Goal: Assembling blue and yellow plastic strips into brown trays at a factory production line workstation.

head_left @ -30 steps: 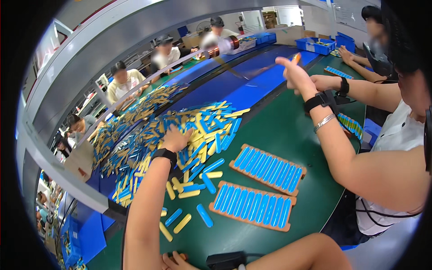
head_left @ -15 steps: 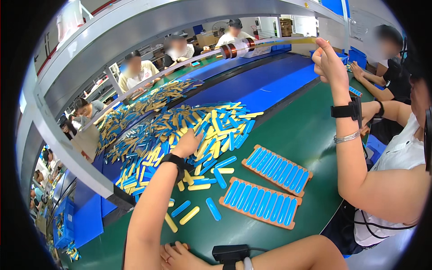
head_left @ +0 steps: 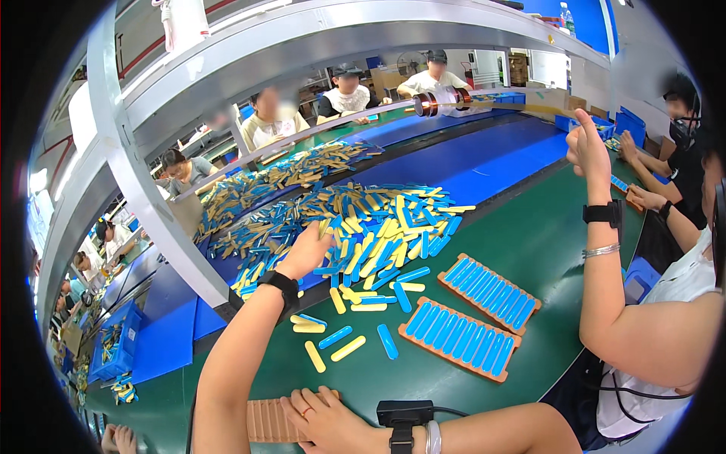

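My left hand (head_left: 304, 253) reaches into the near edge of a heap of flat, round-ended strips (head_left: 378, 234), blue and yellow. Its fingers are pinched on what looks like a yellow strip (head_left: 324, 227). Low in the picture, my right hand (head_left: 325, 418) lies over the right end of an orange-brown slotted tray (head_left: 268, 420), its fingers bent over it. The slots that show there hold no strips; my hand and left forearm hide the rest. To the right, two similar trays, one nearer (head_left: 457, 338) and one farther (head_left: 490, 293), carry rows of blue strips.
Several loose strips (head_left: 348, 349) lie between the heap and my right hand. A grey metal post (head_left: 162, 204) stands left of the heap. A co-worker's raised arm (head_left: 601, 250) is close on my right. A blue bin (head_left: 117, 344) sits far left; other people work across the belt (head_left: 484, 163).
The view has shifted, so the table's contents appear farther right. My left hand's fingers have closed at the heap. More of the slotted tray under my right hand now shows.
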The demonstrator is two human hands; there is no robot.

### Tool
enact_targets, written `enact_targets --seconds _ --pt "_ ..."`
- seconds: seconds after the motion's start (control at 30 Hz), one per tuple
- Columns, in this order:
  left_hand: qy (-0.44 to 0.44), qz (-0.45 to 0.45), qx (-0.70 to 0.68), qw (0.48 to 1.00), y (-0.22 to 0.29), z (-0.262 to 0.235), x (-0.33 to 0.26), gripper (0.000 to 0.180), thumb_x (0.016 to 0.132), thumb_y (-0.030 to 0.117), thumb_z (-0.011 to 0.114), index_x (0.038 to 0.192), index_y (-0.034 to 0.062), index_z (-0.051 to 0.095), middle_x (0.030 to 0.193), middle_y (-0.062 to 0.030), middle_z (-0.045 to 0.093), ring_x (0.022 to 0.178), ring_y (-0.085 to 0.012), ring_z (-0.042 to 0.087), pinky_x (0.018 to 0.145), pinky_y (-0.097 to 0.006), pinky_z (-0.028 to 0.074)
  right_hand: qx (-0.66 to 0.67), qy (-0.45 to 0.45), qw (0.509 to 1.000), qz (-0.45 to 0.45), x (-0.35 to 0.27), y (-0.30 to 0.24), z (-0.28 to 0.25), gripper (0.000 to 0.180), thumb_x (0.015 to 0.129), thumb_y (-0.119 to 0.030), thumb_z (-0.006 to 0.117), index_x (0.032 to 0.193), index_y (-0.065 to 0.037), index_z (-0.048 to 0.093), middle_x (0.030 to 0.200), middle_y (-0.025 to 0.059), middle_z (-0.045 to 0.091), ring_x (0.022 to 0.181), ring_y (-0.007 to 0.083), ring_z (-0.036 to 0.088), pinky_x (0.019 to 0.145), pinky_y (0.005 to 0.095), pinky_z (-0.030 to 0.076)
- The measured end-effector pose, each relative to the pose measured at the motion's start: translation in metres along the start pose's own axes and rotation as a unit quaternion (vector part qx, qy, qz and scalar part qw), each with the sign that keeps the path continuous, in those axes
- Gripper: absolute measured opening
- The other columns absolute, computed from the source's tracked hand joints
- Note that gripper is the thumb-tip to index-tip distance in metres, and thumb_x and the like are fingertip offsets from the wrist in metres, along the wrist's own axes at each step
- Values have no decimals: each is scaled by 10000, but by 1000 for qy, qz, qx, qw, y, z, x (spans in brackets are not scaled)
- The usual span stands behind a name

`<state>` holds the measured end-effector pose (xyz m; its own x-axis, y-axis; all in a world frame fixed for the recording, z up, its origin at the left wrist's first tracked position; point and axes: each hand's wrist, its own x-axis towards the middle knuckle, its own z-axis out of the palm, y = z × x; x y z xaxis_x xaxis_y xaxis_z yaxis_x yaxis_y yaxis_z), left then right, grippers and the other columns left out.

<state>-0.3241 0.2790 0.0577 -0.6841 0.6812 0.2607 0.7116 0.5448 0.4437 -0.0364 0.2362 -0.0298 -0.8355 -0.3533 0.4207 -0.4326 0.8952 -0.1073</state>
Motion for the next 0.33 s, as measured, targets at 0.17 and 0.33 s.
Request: enact_targets --seconds 0.17,0.33 --pt "-104 -136 -383 908 22 -23 -16 226 902 157 412 1078 16 418 878 -93 581 816 -200 610 668 -344 509 4 1 1000 0 4 6 -7 727 684 -388 602 1250 34 430 1123 165 484 1020 269 474 844 419 380" --pt "-165 -188 -465 849 11 -43 -57 219 854 144 488 1053 86 419 853 -55 545 741 -168 583 709 -367 528 46 -60 997 -21 22 17 -19 774 679 -381 613 1289 33 378 1151 165 461 1053 264 444 861 436 361"
